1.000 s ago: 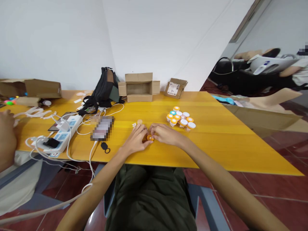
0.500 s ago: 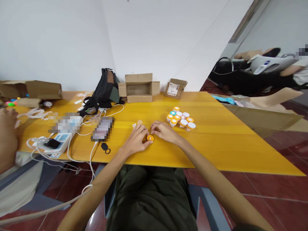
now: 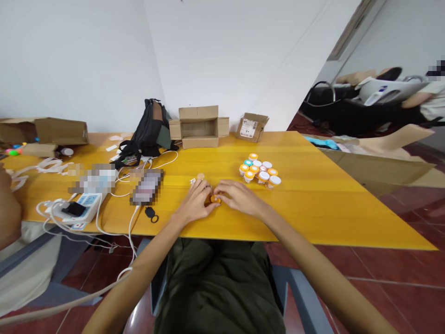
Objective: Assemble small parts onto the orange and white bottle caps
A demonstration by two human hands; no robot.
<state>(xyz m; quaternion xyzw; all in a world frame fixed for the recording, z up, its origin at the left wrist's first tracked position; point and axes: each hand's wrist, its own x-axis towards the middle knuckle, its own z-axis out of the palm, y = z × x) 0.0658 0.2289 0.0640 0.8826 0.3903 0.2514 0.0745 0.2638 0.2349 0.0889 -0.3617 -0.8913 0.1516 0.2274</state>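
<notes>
An orange-lidded container stands on the yellow table between my hands. Around its left side my left hand is closed, with the thumb at its near edge. My right hand has its fingertips bent over the lid's right side; whether they pinch anything is hidden. Just beyond my left hand lie a small round tan piece and a small white printed piece. Several small clear jars with orange, white and teal lids stand grouped to the right, beyond my right hand.
An open cardboard box, a smaller box and a black backpack stand at the back. To the left are a phone, a power strip and white cables. Another person's arm is at the far left.
My right hand has moved left onto the orange-lidded container, closing the gap beside it. My left hand stays around it. The view has shifted slightly.
</notes>
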